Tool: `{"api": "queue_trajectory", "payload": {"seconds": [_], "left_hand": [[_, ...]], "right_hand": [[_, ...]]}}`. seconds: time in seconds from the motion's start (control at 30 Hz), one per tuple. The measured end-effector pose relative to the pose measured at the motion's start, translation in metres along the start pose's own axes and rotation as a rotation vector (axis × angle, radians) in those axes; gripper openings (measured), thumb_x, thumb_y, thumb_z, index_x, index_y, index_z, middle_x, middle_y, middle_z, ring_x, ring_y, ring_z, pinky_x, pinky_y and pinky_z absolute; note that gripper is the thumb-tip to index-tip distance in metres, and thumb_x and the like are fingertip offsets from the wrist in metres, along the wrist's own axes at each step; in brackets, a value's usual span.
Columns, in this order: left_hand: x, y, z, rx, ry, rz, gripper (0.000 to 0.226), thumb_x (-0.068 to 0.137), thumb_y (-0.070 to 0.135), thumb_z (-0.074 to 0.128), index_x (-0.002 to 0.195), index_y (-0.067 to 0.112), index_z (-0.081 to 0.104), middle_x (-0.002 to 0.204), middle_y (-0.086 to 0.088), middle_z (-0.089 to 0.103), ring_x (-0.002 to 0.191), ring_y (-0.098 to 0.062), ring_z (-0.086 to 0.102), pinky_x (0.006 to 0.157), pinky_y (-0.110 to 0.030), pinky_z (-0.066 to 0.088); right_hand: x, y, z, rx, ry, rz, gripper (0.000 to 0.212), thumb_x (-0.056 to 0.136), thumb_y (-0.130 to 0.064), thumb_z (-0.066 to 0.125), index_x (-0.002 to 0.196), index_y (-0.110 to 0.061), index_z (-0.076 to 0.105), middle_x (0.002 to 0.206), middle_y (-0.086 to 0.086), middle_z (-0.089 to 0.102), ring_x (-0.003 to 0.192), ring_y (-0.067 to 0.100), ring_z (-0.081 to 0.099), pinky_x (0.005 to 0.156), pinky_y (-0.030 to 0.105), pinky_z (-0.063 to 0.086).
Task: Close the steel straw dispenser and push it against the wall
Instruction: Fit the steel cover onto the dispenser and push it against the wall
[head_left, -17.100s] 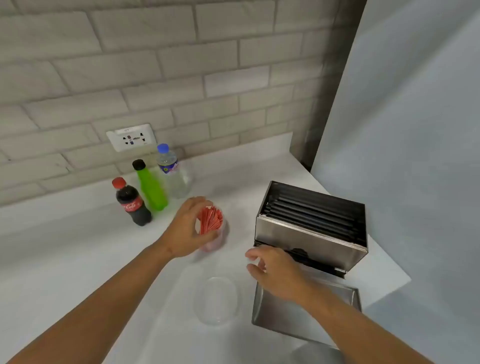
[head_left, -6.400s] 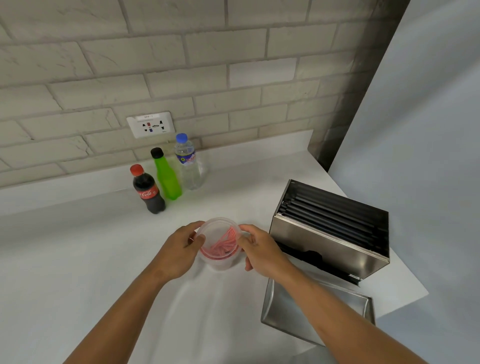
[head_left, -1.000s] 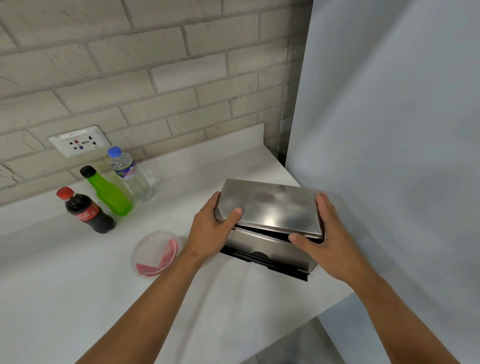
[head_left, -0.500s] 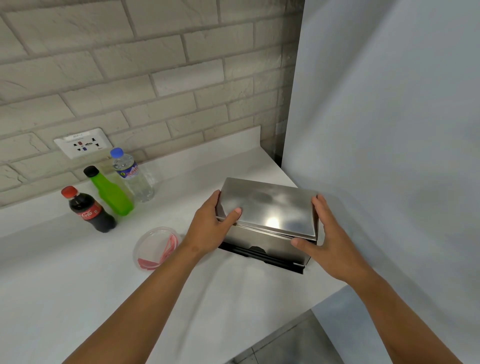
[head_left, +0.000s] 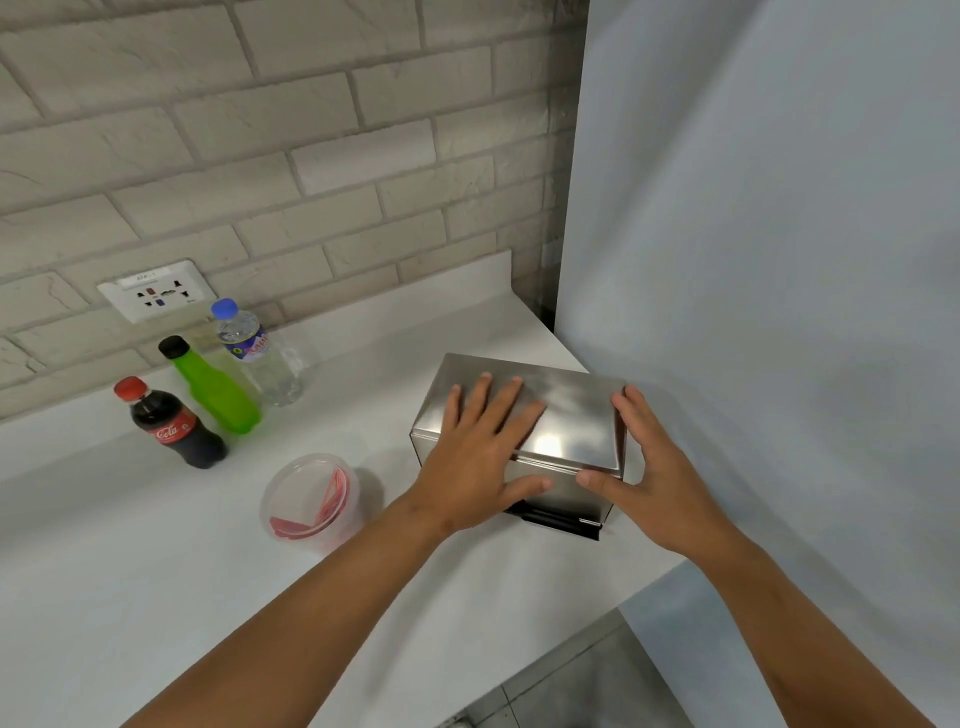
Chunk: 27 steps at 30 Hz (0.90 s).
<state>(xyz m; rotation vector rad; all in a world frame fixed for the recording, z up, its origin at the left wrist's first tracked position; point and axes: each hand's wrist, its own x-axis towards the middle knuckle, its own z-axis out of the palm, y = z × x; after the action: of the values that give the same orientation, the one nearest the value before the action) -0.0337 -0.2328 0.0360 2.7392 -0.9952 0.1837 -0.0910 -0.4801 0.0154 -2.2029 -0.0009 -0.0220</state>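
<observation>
With its lid down, the steel straw dispenser (head_left: 566, 431) sat under both spread, flat hands, left hand (head_left: 480, 457) pressing the lid, right hand (head_left: 657, 483) cupping its right end, the grey wall (head_left: 779, 312) just beyond that hand.

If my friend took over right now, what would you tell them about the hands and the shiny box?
Left hand: lying flat and open on the lid of the steel straw dispenser, thumb on its front face.
Right hand: open against the dispenser's right end, thumb on the front.
The dispenser sits on the white counter, near the grey wall on the right; I cannot tell whether it touches it.
Done: the lid is down.
Left: slide it until it meets the wall, then let go.
Beside it stand a tub of red straws and three bottles; they look out of the way.
</observation>
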Motion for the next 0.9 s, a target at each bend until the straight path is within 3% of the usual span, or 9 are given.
{"api": "queue_trajectory", "payload": {"seconds": [0.13,0.23,0.3,0.43,0.6,0.77,0.9], "left_hand": [[0.004,0.006,0.001,0.015,0.056,0.076,0.068,0.096,0.049,0.071,0.153,0.016,0.054,0.162,-0.019,0.046,0.150,-0.051,0.036,0.118,-0.072,0.028],[0.006,0.006,0.001,0.039,0.086,0.098,0.063,0.096,0.044,0.073,0.149,0.014,0.059,0.158,-0.021,0.051,0.145,-0.052,0.043,0.114,-0.073,0.033],[0.006,0.006,0.002,0.051,0.096,0.105,0.062,0.096,0.043,0.073,0.148,0.014,0.060,0.157,-0.022,0.052,0.144,-0.053,0.045,0.113,-0.073,0.035],[0.006,0.006,0.004,0.058,0.109,0.105,0.062,0.095,0.042,0.074,0.149,0.014,0.059,0.158,-0.021,0.051,0.145,-0.052,0.044,0.112,-0.074,0.035],[0.006,0.010,0.006,0.024,0.139,0.209,0.064,0.089,0.040,0.083,0.144,0.015,0.062,0.157,-0.020,0.052,0.145,-0.049,0.044,0.116,-0.068,0.033],[0.006,0.017,0.018,-0.045,0.241,0.313,0.033,0.093,0.015,0.079,0.126,0.013,0.073,0.139,-0.018,0.066,0.134,-0.042,0.056,0.110,-0.061,0.042],[0.005,0.017,0.021,-0.067,0.279,0.308,0.030,0.094,0.013,0.078,0.123,0.012,0.075,0.135,-0.018,0.068,0.132,-0.042,0.058,0.109,-0.058,0.043]], "right_hand": [[0.002,0.000,-0.001,-0.081,-0.017,-0.063,0.103,0.079,-0.072,0.064,0.163,-0.043,0.011,0.169,-0.032,-0.001,0.157,0.001,0.010,0.123,0.032,0.022],[0.002,0.002,-0.004,-0.249,0.039,-0.211,0.086,0.090,-0.068,0.059,0.161,-0.032,0.028,0.174,-0.010,0.011,0.154,0.010,0.015,0.119,0.034,0.023],[0.000,0.005,-0.006,-0.349,0.077,-0.363,0.069,0.096,-0.055,0.062,0.154,-0.025,0.041,0.171,0.001,0.023,0.152,0.016,0.024,0.118,0.042,0.031],[-0.004,0.017,-0.007,-0.443,0.075,-0.518,0.054,0.099,-0.043,0.062,0.148,-0.023,0.049,0.165,0.006,0.035,0.151,0.024,0.030,0.115,0.054,0.040],[-0.009,0.024,-0.007,-0.463,0.147,-0.603,0.047,0.099,-0.041,0.058,0.141,-0.020,0.056,0.158,0.008,0.044,0.145,0.027,0.042,0.112,0.050,0.043],[-0.013,0.026,-0.004,-0.447,0.263,-0.665,0.035,0.099,-0.032,0.061,0.119,-0.006,0.074,0.137,0.019,0.065,0.126,0.032,0.062,0.103,0.041,0.052],[-0.015,0.028,-0.002,-0.445,0.306,-0.659,0.039,0.101,-0.034,0.058,0.113,-0.002,0.077,0.131,0.021,0.070,0.122,0.027,0.062,0.111,0.023,0.042]]}}
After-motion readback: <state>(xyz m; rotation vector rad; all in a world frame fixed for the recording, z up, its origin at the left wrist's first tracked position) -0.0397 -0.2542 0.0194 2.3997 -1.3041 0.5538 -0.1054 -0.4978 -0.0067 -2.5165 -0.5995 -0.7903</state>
